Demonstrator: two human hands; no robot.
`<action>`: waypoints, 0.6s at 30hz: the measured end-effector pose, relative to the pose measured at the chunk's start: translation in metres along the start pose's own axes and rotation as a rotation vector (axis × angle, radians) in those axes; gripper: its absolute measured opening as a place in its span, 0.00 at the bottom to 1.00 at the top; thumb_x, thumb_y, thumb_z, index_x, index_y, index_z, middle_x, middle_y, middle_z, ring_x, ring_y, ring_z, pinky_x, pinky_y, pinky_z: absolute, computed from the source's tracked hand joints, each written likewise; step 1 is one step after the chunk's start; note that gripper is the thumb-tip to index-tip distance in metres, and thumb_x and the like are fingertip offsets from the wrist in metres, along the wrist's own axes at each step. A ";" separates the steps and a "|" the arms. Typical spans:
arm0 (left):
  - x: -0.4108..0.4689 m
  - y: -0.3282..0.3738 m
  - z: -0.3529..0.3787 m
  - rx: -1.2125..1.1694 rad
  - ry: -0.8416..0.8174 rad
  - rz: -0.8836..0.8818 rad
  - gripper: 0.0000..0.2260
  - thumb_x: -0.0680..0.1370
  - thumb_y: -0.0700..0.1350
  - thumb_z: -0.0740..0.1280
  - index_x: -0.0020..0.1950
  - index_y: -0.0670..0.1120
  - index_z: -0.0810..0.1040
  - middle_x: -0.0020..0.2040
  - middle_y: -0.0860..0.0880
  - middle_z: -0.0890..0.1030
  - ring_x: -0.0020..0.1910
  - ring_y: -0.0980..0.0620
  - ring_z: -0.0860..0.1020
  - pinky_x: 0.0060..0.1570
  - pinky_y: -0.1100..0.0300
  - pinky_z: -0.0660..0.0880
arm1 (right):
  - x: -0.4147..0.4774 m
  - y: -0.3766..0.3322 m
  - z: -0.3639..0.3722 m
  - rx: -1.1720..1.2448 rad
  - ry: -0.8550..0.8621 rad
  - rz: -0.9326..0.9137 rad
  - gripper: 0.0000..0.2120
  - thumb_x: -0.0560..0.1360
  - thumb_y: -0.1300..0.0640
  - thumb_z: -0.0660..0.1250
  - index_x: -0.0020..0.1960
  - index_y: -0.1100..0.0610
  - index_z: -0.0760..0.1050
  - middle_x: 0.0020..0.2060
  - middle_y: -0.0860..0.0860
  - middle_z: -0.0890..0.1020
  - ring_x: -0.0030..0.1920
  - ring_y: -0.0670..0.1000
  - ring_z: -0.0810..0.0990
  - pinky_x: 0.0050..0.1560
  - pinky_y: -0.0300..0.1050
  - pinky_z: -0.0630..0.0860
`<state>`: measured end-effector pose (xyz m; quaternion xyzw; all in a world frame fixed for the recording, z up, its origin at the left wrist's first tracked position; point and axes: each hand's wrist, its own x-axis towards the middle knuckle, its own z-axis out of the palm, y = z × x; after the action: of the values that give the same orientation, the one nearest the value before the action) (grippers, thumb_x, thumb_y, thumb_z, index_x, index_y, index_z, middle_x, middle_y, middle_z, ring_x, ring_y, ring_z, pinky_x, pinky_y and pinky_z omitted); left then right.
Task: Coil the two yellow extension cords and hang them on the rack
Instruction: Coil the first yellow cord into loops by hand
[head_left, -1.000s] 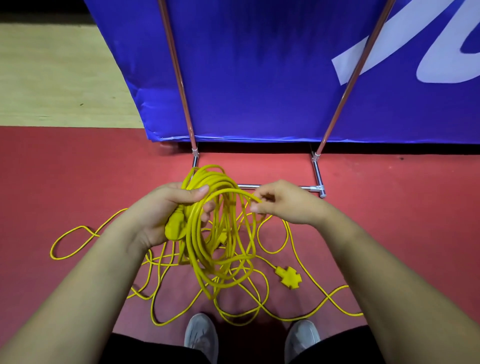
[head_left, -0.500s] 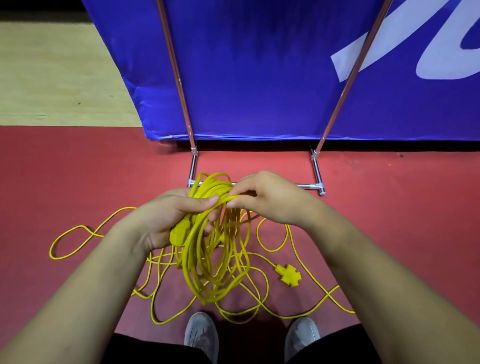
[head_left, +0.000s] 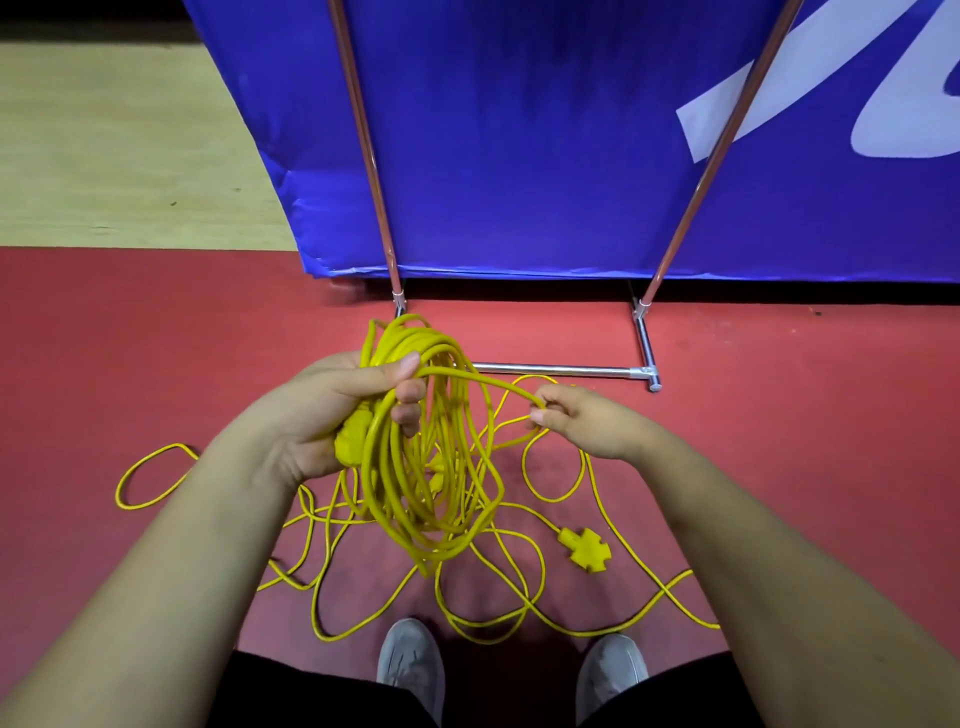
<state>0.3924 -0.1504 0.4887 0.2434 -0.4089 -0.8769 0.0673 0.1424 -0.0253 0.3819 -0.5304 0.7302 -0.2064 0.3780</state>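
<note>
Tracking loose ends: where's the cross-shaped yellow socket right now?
Head view, right of centre: the cross-shaped socket lies on the red floor, right of the hanging coil, below the right hand.

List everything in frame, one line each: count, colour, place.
coiled yellow extension cord: one bundle, yellow, hanging from the left grip
loose yellow cord: count unclear, yellow, tangled on the floor, one strand up to the right grip
yellow cross-shaped socket block: one, yellow, on the floor right of the coil
yellow plug: one, yellow, in the left palm
metal tube rack: one, chrome base, coppery uprights, ahead
blue banner with white lettering: one, behind the rack
red floor mat: one, underfoot
pale wooden floor: top left
grey shoes: two, bottom edge
left grip: bare hand, holds coil and plug
right grip: bare hand, pinches the strand
</note>
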 end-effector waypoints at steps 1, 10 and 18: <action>0.000 0.000 -0.001 -0.012 -0.004 0.002 0.15 0.63 0.46 0.79 0.42 0.46 0.76 0.32 0.50 0.71 0.28 0.55 0.70 0.32 0.62 0.74 | 0.001 0.002 0.002 -0.005 0.015 0.004 0.07 0.81 0.54 0.62 0.45 0.55 0.72 0.36 0.55 0.74 0.39 0.52 0.71 0.43 0.48 0.70; -0.009 0.011 -0.014 -0.073 -0.012 0.101 0.12 0.66 0.46 0.76 0.44 0.46 0.76 0.31 0.52 0.72 0.28 0.56 0.71 0.35 0.63 0.73 | 0.007 0.005 0.006 0.587 0.316 0.116 0.06 0.80 0.57 0.63 0.45 0.57 0.72 0.35 0.54 0.80 0.37 0.53 0.78 0.41 0.43 0.74; -0.005 0.012 -0.025 0.138 0.249 0.128 0.05 0.70 0.40 0.70 0.42 0.43 0.75 0.35 0.49 0.76 0.32 0.53 0.76 0.33 0.61 0.76 | -0.003 -0.031 -0.013 0.247 0.389 0.006 0.08 0.76 0.57 0.69 0.42 0.61 0.77 0.24 0.48 0.64 0.22 0.43 0.59 0.25 0.38 0.57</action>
<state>0.4083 -0.1736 0.4856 0.3276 -0.4715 -0.8037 0.1561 0.1520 -0.0349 0.4125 -0.4280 0.7601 -0.3916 0.2927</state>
